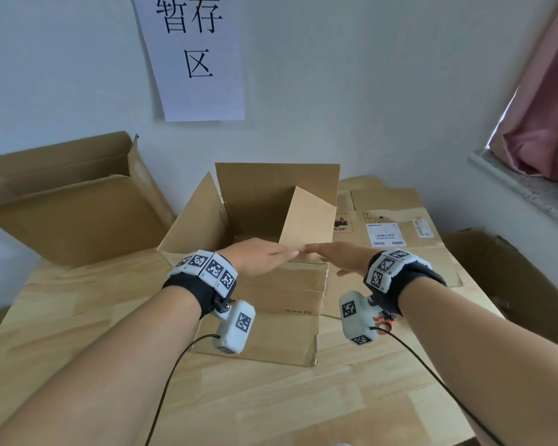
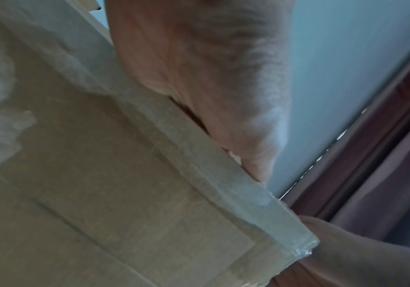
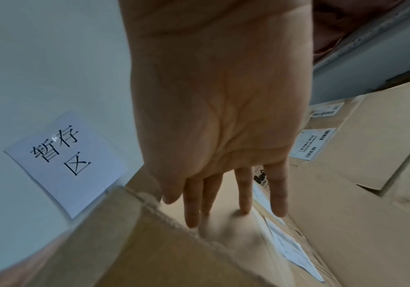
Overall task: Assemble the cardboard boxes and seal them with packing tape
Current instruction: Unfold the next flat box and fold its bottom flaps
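The cardboard box (image 1: 258, 246) stood at the middle of the wooden worktop (image 1: 78, 333), its opening facing up, far flap (image 1: 276, 191) upright, side flaps raised, near flap (image 1: 271, 317) hanging toward us with "pico" printed on it. Its long axis ran left to right. We held the left hand (image 1: 256, 257) and the right hand (image 1: 335, 257) flat, fingers straight, gripping nothing, fingertips nearly meeting at the near rim beside the right flap (image 1: 306, 217). What the box held we could not tell. To the right lay flattened cartons (image 1: 397, 226) bearing shipping labels and "3481". A second open box (image 1: 71, 201) stood left. The wall sign (image 1: 194, 53) read "暂存区".
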Available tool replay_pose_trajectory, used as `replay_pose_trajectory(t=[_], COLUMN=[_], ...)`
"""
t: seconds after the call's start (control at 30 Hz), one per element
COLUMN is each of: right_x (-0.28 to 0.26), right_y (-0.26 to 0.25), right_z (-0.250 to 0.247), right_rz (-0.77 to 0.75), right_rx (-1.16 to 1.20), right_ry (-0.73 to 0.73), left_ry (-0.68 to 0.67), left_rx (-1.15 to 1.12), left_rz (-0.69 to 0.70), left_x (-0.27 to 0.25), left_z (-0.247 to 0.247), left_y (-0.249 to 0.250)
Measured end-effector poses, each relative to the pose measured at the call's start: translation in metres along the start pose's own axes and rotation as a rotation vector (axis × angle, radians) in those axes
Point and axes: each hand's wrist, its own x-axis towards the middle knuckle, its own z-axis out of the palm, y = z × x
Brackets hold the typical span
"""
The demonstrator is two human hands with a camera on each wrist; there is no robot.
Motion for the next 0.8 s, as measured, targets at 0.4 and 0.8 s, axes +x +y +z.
replay_pose_trajectory(t=[0.4,0.8], right_x=[-0.001,-0.005], right_y=[0.005,0.001], right_z=[0.018,0.037], right_rz=[0.122,0.073], right_rx=[-0.033,-0.155], right_ry=[-0.040,0.060], left_ry=[0.088,0.216], left_rx=[0.055,-0.077], left_rz=[-0.051,0.073], left_x=[-0.002,-0.006], left_z=[0.000,0.006], left_y=[0.004,-0.011])
